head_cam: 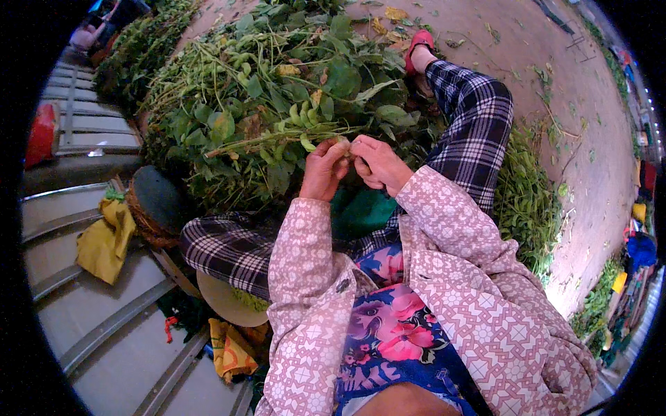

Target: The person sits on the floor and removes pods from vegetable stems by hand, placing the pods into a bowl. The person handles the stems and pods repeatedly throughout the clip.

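Observation:
My left hand (328, 165) and my right hand (381, 162) meet fingertip to fingertip above my lap, at the near edge of a heap of cut soybean plants (244, 93). Both pinch a part of a soybean plant, mostly hidden by the fingers. Just beyond them lies a light green stalk (250, 140), running leftward with its cut end showing. Plump green pods (304, 114) stand up from it, and one pod (307, 143) touches or nearly touches my left fingertips. Below my hands, between my legs, is a dark green cloth or container (361, 210), partly covered.
My plaid-trousered legs flank the heap. Another pile of greenery (525, 203) lies to the right on the earthen floor (588, 156). At left are a round dark cushion-like thing (158, 197), a yellow cloth (106, 239) and a pale bowl (229, 299) holding green pods. Another person (88, 36) is far left.

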Action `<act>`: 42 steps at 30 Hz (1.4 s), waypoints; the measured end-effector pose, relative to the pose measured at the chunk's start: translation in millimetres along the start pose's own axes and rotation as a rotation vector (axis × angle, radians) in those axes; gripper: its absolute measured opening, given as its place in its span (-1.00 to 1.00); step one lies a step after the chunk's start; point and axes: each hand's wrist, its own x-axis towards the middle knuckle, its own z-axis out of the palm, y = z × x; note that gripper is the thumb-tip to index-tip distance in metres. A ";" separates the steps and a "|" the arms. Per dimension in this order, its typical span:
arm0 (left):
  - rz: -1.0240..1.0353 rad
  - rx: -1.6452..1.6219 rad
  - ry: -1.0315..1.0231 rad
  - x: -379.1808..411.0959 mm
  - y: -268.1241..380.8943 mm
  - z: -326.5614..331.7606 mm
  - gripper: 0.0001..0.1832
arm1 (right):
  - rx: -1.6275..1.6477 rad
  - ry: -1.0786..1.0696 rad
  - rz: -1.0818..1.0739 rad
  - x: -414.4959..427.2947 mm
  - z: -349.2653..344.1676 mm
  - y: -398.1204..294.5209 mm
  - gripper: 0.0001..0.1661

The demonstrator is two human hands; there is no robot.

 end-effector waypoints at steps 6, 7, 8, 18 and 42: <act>-0.031 -0.203 0.047 4.2 -4.6 1.8 -0.80 | 0.174 0.022 0.023 11.2 0.2 11.8 -0.81; -0.040 -0.201 0.125 4.7 -3.7 6.2 -0.81 | 0.004 0.065 -0.059 13.1 0.6 14.3 -0.79; -0.049 -0.198 0.202 5.0 -2.7 12.2 -0.81 | -0.165 0.108 -0.140 14.8 1.9 17.1 -0.76; -0.034 -0.230 0.219 9.1 -10.2 9.8 -0.73 | -1.070 0.294 -0.869 43.0 27.4 -22.7 -0.67; -0.131 -0.330 0.068 12.0 -17.3 -1.5 -0.78 | -0.964 0.284 -0.763 23.2 -10.3 -4.3 -0.81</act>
